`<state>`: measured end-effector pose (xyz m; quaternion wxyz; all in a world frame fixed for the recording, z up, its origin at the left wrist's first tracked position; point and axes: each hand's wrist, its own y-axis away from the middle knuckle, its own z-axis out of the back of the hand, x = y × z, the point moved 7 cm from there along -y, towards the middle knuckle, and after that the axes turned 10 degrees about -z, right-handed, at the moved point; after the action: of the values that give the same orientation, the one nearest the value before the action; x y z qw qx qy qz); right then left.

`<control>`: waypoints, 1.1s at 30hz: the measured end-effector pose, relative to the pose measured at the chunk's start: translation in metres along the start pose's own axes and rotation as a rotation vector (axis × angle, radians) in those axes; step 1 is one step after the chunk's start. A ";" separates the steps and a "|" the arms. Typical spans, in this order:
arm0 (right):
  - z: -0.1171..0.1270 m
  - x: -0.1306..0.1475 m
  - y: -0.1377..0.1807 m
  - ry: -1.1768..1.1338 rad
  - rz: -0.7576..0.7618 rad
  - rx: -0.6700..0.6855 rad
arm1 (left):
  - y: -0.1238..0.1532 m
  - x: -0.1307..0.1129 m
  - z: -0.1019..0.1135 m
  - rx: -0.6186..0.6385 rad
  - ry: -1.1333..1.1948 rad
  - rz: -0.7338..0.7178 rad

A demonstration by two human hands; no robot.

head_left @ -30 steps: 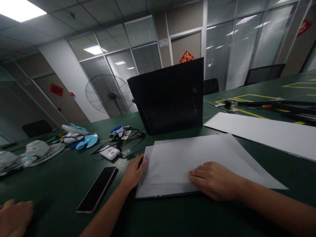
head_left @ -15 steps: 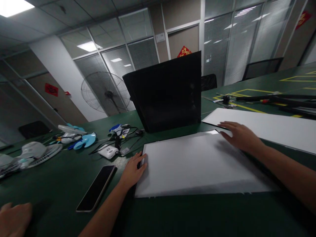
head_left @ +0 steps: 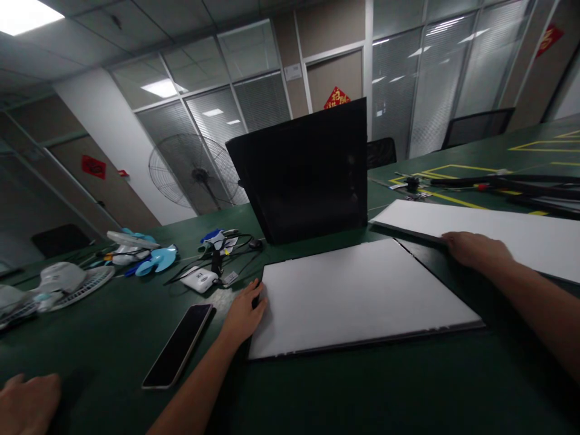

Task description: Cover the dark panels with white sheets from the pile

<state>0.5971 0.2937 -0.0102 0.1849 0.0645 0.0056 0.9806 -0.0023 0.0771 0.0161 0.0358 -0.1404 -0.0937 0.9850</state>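
A flat white panel (head_left: 353,296) with dark edges lies before me on the green table. My left hand (head_left: 247,308) grips its left edge, thumb on the white face and a small gap between thumb and fingers. To the right lies a second white panel (head_left: 521,232), longer in view. My right hand (head_left: 475,251) is closed on the near edge of that second panel; its fingertips are partly hidden. A dark phone (head_left: 179,345) rests on the table left of my left forearm.
A black screen-like panel (head_left: 303,175) stands upright behind the first panel. Another person's hand (head_left: 29,402) is at lower left. A white device (head_left: 199,278) with cables, blue fan blades (head_left: 156,260) and white fan parts (head_left: 63,278) lie left. Black tubing (head_left: 493,182) lies far right.
My right hand has moved right, from above the first panel's far right corner to the second panel's near edge, and its fingers have closed there. My left hand has stayed in place.
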 end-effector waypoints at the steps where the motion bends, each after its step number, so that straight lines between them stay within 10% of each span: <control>1: 0.002 0.000 0.001 0.012 -0.004 -0.003 | 0.000 0.000 0.000 -0.009 0.006 0.001; 26: 0.054 -0.010 0.037 -0.305 -0.248 -0.448 | 0.002 0.003 -0.001 -0.045 0.000 -0.032; 33: 0.081 0.061 0.108 -0.234 0.226 -0.688 | 0.003 0.001 -0.001 -0.024 -0.017 -0.034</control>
<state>0.5118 0.2138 0.0813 0.0858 0.1106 -0.3521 0.9254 -0.0032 0.0743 0.0147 0.0498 -0.1306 -0.1080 0.9843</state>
